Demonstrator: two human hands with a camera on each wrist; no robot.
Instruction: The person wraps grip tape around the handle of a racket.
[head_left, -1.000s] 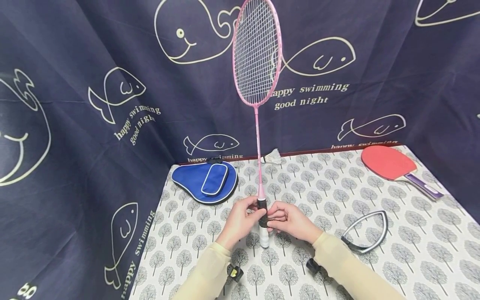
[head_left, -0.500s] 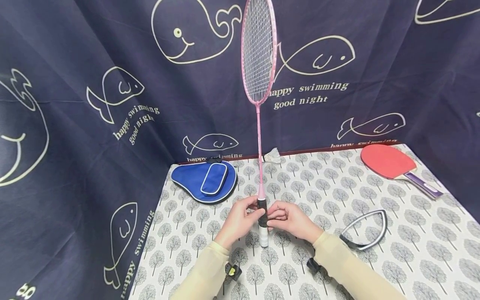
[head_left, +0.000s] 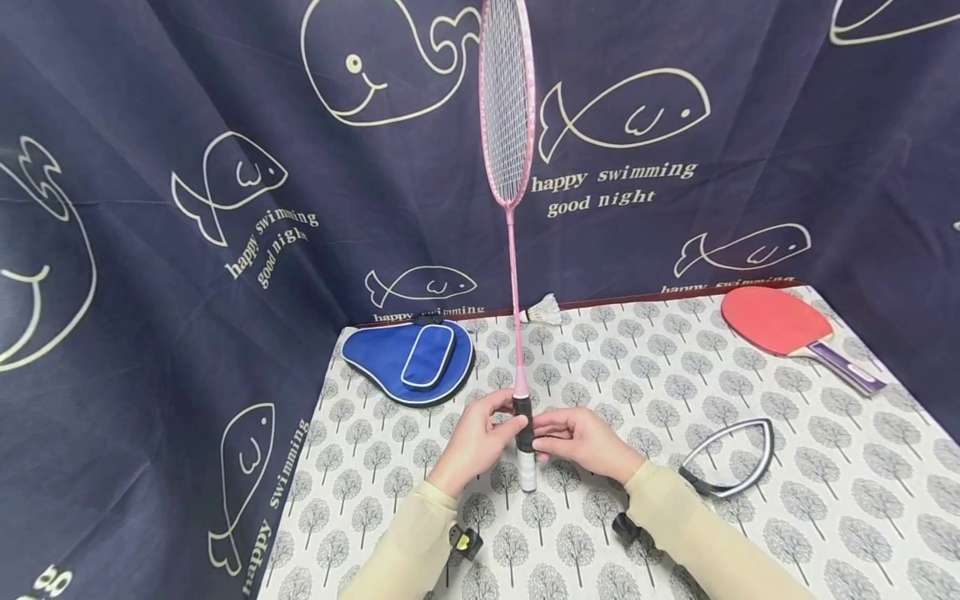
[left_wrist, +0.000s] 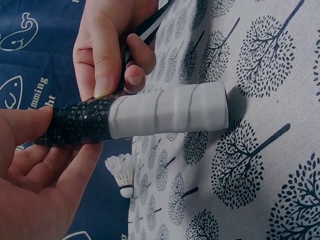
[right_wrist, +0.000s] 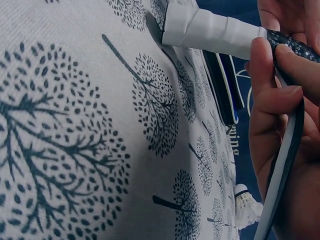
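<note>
We held the pink badminton racket (head_left: 507,108) upright, its white-wrapped butt end (head_left: 527,475) resting on the tree-print tablecloth (head_left: 787,517). Our left hand (head_left: 480,437) curled round the black part of the handle (head_left: 523,417), thumb on top. Our right hand (head_left: 581,440) pinched a strip of black grip tape (right_wrist: 285,165) against that handle. Behind the racket lay a shuttlecock (head_left: 542,312), to its left a blue paddle case (head_left: 408,360), to its right a grey curved frame (head_left: 731,458), and beyond that a red table-tennis paddle (head_left: 780,323).
</note>
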